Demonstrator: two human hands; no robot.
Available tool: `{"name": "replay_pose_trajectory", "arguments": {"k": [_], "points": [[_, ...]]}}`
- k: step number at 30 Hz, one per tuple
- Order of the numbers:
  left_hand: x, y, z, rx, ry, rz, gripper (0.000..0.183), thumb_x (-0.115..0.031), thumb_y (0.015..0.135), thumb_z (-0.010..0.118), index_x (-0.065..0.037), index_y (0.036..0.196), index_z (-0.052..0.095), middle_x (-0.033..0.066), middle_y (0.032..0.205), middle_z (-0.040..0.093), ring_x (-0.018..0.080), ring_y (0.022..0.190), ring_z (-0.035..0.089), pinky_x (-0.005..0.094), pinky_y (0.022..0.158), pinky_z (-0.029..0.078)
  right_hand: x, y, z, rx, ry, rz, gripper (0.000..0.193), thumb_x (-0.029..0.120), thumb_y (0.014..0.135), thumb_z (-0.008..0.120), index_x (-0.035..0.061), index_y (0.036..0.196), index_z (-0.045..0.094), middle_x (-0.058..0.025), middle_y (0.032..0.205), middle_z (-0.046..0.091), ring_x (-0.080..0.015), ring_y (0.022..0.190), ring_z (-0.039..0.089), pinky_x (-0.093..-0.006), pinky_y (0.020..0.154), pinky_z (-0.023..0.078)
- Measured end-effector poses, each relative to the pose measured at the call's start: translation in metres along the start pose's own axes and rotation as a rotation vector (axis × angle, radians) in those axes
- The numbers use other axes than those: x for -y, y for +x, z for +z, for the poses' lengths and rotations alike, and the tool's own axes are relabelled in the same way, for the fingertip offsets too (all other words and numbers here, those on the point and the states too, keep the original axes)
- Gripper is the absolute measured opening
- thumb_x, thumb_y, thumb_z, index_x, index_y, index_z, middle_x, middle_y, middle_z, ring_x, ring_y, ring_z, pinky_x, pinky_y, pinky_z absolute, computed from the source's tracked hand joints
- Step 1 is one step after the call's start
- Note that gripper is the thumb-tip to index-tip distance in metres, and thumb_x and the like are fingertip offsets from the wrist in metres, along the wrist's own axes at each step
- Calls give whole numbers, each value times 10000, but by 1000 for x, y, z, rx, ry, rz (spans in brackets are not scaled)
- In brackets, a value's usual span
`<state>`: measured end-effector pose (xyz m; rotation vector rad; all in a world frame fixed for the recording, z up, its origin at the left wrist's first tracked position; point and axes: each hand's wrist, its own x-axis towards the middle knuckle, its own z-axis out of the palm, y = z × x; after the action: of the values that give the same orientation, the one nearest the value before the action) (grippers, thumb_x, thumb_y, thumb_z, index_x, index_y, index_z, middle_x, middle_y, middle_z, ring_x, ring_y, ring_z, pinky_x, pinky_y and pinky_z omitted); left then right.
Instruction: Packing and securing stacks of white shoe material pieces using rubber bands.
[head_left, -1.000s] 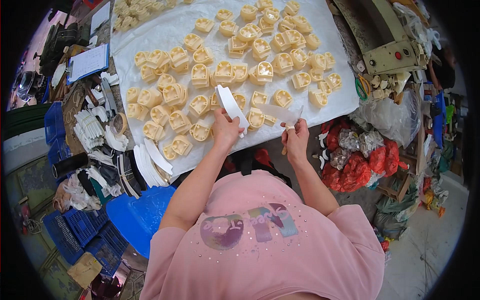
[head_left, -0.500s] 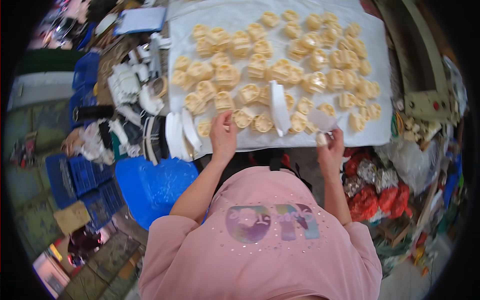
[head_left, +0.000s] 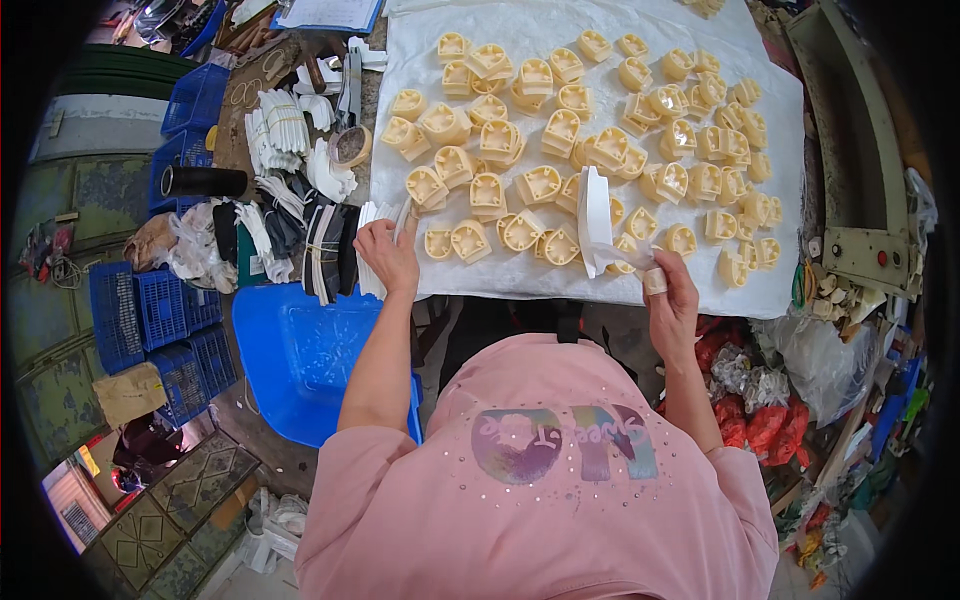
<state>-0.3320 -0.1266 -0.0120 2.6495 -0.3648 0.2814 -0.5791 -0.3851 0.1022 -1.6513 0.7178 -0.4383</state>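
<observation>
Many cream-coloured plastic parts (head_left: 487,195), rounded at one side with hollow undersides, stand over the white-covered table. My left hand (head_left: 390,258) reaches over white strips (head_left: 369,275) at the table's left edge, its thumb and fingers apart and touching them. In my right hand (head_left: 674,300), a thin whitish translucent piece (head_left: 632,257) is pinched between thumb and fingers; a pale band wraps one finger. Just left of it, a long white strip (head_left: 596,215) stands among the cream parts near the front edge.
A blue tub (head_left: 300,350) sits below the table's left corner. Bundled white strips (head_left: 277,130), a tape roll (head_left: 351,146) and a black cylinder (head_left: 203,181) lie to the left. A green metal machine frame (head_left: 865,245) borders the right, with red bags (head_left: 775,430) below.
My left hand has moved left from the cream parts to the white strips. My right hand stays near the front edge, still holding the translucent piece. The head view has shifted slightly.
</observation>
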Motion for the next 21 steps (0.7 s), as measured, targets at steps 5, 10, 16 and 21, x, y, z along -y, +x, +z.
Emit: {"name": "replay_pose_trajectory", "arguments": {"k": [5, 10, 16, 21], "points": [[-38, 0, -35, 147, -729, -246, 99, -38, 843, 510, -12, 918, 450, 90, 779, 545, 184, 626, 516, 289, 638, 452, 19, 6, 17, 301, -270, -207, 317, -54, 773, 493, 49, 1064, 564, -133, 874, 553, -288, 801, 558, -330, 707, 443], [-129, -16, -86, 660, -1116, -279, 179, -122, 912, 408, 11, 1024, 447, 64, 741, 535, 83, 501, 460, 225, 460, 420, 51, 10, 45, 372, -372, -306, 369, -44, 737, 504, 98, 1069, 580, -94, 844, 556, -268, 801, 565, -342, 661, 460], [-170, -38, -93, 832, -1124, -140, 236, -182, 938, 377, 14, 1025, 475, 60, 719, 547, 80, 493, 489, 219, 426, 435, 54, 14, 55, 265, -598, -395, 398, -14, 691, 547, 149, 1051, 590, -32, 804, 547, -217, 743, 585, -337, 539, 477], [-183, -41, -94, 934, -1189, -184, 240, -194, 947, 363, 9, 1017, 470, 61, 715, 547, 89, 484, 500, 226, 423, 442, 50, 9, 50, 206, -508, -383, 392, -18, 685, 552, 147, 1039, 586, -52, 846, 526, -227, 714, 585, -341, 535, 477]]}}
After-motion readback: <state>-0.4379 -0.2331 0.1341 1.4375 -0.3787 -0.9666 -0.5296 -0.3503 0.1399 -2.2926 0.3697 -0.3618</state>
